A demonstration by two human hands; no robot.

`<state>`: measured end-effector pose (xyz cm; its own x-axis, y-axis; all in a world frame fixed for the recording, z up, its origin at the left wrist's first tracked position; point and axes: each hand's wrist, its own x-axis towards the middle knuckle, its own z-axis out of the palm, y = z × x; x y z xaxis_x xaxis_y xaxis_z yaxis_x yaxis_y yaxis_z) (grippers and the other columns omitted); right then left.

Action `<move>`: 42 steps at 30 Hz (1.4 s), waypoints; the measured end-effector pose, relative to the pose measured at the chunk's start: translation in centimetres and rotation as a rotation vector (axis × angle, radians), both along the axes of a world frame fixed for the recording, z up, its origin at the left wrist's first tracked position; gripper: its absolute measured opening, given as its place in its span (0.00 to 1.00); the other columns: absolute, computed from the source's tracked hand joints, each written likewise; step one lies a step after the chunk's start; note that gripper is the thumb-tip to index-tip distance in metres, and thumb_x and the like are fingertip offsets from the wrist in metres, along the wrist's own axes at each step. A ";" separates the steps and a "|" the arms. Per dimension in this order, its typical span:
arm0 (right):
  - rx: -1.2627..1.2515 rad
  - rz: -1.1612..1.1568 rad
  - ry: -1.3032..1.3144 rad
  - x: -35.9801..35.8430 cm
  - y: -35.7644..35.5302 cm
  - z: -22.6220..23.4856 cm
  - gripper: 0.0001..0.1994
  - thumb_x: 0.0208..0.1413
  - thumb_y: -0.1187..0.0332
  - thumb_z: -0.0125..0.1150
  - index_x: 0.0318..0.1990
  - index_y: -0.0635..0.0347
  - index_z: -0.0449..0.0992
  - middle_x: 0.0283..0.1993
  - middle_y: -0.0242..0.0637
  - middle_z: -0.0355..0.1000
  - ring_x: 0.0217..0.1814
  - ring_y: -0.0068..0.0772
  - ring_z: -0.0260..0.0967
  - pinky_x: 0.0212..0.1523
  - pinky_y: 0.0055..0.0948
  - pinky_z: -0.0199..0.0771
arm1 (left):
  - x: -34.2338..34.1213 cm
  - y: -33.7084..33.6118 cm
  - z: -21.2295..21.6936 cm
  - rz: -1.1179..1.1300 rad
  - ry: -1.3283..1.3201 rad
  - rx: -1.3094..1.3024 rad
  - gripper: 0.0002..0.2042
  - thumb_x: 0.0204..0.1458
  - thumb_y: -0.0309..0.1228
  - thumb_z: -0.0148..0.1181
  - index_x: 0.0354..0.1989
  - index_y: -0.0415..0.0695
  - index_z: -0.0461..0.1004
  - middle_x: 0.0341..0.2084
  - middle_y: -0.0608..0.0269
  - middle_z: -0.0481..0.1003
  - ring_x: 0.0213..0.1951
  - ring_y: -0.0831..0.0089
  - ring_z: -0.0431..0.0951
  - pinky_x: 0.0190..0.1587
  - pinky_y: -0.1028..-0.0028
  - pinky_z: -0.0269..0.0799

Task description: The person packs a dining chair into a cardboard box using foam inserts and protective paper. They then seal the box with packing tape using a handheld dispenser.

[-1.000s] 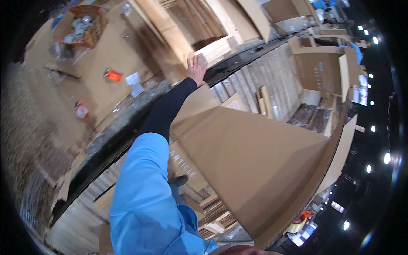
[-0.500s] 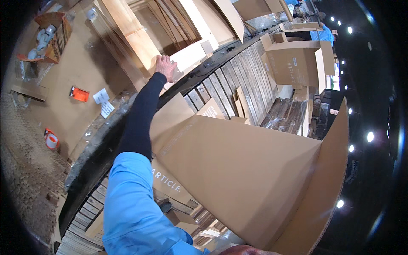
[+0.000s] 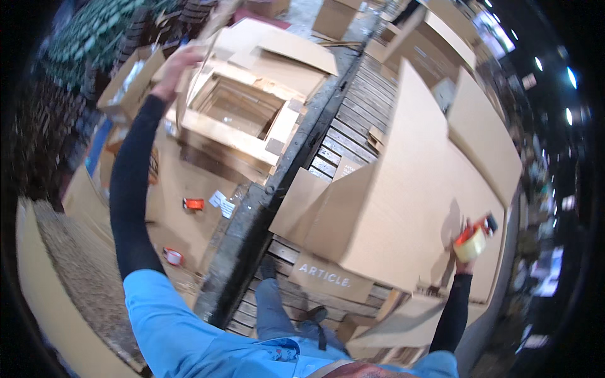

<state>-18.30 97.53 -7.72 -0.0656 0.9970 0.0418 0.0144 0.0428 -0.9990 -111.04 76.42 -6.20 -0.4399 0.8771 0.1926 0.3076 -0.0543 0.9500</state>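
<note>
Tape dispenser [image 3: 471, 245] clasped in right grip [image 3: 464, 264]; left grip [image 3: 178, 67] blurred, unclear; plank floor [image 3: 357, 112], lamps [image 3: 571, 77].

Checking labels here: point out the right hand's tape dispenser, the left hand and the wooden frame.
Tape dispenser [image 3: 470, 247], head view: its pale roll.
Left hand [image 3: 178, 69], head view: its middle.
Wooden frame [image 3: 220, 137], head view: near rail.

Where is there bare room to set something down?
On the cardboard sheet, between the orange dispenser and the red tape roll; seemingly also the wooden slats beyond the small cardboard scrap. Crowded: the wooden frame, between a cardboard flap and the left hand.
</note>
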 end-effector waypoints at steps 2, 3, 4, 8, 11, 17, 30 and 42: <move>0.043 0.131 0.121 -0.1 2.3 -2.2 0.27 0.68 0.50 0.44 0.71 0.49 0.60 0.67 0.33 0.66 0.47 0.25 0.71 0.47 0.29 0.75 | -6.5 -4.7 4.0 -0.127 -0.595 0.148 0.25 0.61 0.46 0.49 0.56 0.38 0.73 0.54 0.56 0.76 0.60 0.70 0.71 0.63 0.68 0.63; 0.037 0.356 0.263 0.9 1.2 -1.3 0.24 0.69 0.56 0.47 0.71 0.42 0.57 0.73 0.35 0.58 0.58 0.24 0.65 0.55 0.28 0.72 | -4.7 -4.9 6.9 -0.130 -0.585 0.193 0.26 0.62 0.48 0.47 0.59 0.39 0.69 0.55 0.50 0.74 0.59 0.65 0.72 0.63 0.65 0.65; 0.026 0.354 0.377 0.7 -0.4 -0.4 0.24 0.70 0.54 0.45 0.71 0.44 0.58 0.74 0.37 0.56 0.60 0.27 0.65 0.56 0.32 0.73 | -2.7 -5.5 10.5 -0.131 -0.567 0.241 0.27 0.63 0.49 0.45 0.62 0.40 0.64 0.56 0.44 0.73 0.59 0.60 0.73 0.63 0.62 0.66; -0.049 0.357 0.800 -1.6 -3.3 2.2 0.23 0.70 0.52 0.44 0.67 0.51 0.63 0.76 0.43 0.52 0.67 0.36 0.65 0.61 0.41 0.74 | 5.1 -9.9 25.2 -0.013 -0.381 0.389 0.32 0.63 0.48 0.43 0.66 0.33 0.59 0.60 0.36 0.68 0.58 0.58 0.73 0.63 0.62 0.67; 0.176 0.175 0.481 -2.6 -6.9 5.3 0.18 0.66 0.61 0.55 0.59 0.57 0.70 0.75 0.48 0.52 0.70 0.38 0.62 0.61 0.41 0.75 | 16.7 -9.7 33.2 0.039 -0.250 0.396 0.33 0.60 0.48 0.47 0.66 0.35 0.59 0.56 0.38 0.71 0.52 0.59 0.76 0.58 0.61 0.71; 0.281 0.329 0.749 2.0 -17.0 12.1 0.22 0.60 0.56 0.64 0.56 0.58 0.73 0.75 0.56 0.50 0.77 0.56 0.48 0.75 0.49 0.49 | 43.8 -8.1 37.8 0.037 0.326 0.458 0.30 0.57 0.46 0.56 0.59 0.32 0.67 0.50 0.50 0.74 0.47 0.68 0.74 0.56 0.71 0.65; 0.375 0.129 0.946 20.8 -31.5 10.4 0.19 0.62 0.55 0.59 0.54 0.55 0.75 0.78 0.55 0.43 0.80 0.60 0.35 0.76 0.57 0.38 | 91.0 -0.6 18.8 -0.063 0.921 0.255 0.39 0.34 0.59 0.70 0.46 0.35 0.79 0.38 0.37 0.73 0.49 0.44 0.71 0.51 0.49 0.66; -0.131 -0.281 0.975 22.3 -36.4 3.9 0.30 0.62 0.60 0.63 0.68 0.58 0.61 0.68 0.41 0.62 0.66 0.32 0.62 0.67 0.38 0.64 | 92.4 2.3 7.8 -0.567 0.585 0.027 0.39 0.49 0.52 0.68 0.55 0.24 0.70 0.62 0.29 0.62 0.64 0.40 0.63 0.68 0.57 0.57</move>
